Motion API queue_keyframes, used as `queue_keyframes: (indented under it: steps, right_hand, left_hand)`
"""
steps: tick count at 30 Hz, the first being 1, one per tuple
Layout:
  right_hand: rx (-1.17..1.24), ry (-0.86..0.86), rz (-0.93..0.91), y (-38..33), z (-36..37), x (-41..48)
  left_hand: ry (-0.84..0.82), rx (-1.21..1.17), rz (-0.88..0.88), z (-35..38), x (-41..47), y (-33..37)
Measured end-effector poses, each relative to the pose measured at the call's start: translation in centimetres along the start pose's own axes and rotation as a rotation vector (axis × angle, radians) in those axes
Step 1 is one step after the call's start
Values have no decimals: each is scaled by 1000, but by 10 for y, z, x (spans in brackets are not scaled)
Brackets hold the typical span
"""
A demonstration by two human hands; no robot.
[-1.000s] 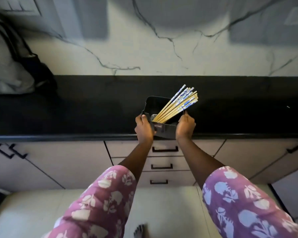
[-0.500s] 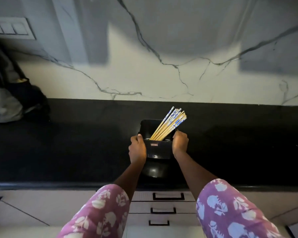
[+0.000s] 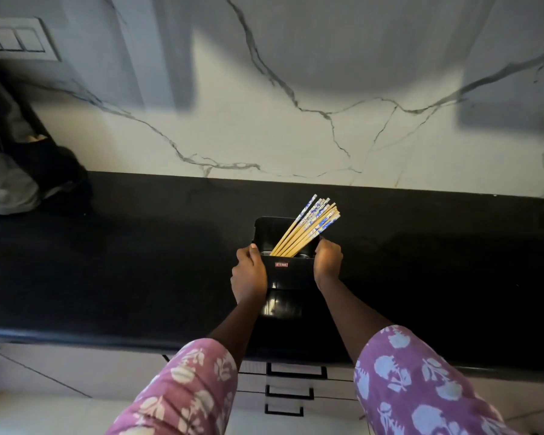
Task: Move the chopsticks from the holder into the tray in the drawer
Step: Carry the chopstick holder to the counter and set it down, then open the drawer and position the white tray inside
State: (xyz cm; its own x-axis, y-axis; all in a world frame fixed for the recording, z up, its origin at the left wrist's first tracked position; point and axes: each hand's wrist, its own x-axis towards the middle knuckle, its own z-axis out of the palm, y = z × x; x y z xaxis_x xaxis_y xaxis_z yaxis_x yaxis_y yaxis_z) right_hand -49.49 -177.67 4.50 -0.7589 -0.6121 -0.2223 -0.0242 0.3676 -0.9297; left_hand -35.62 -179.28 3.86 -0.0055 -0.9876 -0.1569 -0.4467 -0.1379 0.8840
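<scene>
So compared to a moment ago the black rectangular plastic holder point(image 3: 288, 265) has gone from the front lip of the glossy black stone counter point(image 3: 123, 262) to further in, roughly mid-depth, and both hands went with it. The left hand point(image 3: 248, 274) has its fingers wrapped round the holder's left side, and the right hand point(image 3: 327, 262) has its fingers clamped on the right side, so both are holding it. The bundle of bamboo chopsticks with blue-and-white patterned tops point(image 3: 308, 227) is still standing in the holder, fanned and leaning to the upper right, well clear of the marble wall behind. I'd say this is still the setup step, nothing has been transferred yet. The white drawers with black bar handles point(image 3: 296, 372) below the counter edge all look closed, and no tray is in view. Next move probably needs one hand freed to pull a drawer open. Loads of bare counter either side; only a grey-and-black bag point(image 3: 19, 171) sits far left.
</scene>
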Motion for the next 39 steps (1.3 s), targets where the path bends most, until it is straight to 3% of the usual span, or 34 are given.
queue_keyframes:
  steps: [9, 14, 22, 29, 32, 34, 39]
  right_hand:
    - [5, -48, -2, 8, -13, -10]
    - [25, 38, -70, 28, -21, -31]
    - [-236, 7, -376, 91, -44, -102]
    - [-691, -117, -890, 176, -75, -178]
    - [-844, -267, -661, 208, -75, -181]
    - [-927, -302, -562, 225, -70, -169]
    - [-1162, -367, -627, 246, -42, -132]
  left_hand:
    - [30, 92, -11, 3, -10, -2]
    - [182, 117, -21, 1, -29, -13]
    - [216, 141, 253, 2, -102, -68]
    - [-15, 303, 549, 5, -163, -140]
    - [-103, 508, 623, 18, -165, -167]
    - [-206, 623, 569, 32, -155, -179]
    - [-382, 762, 494, 69, -125, -203]
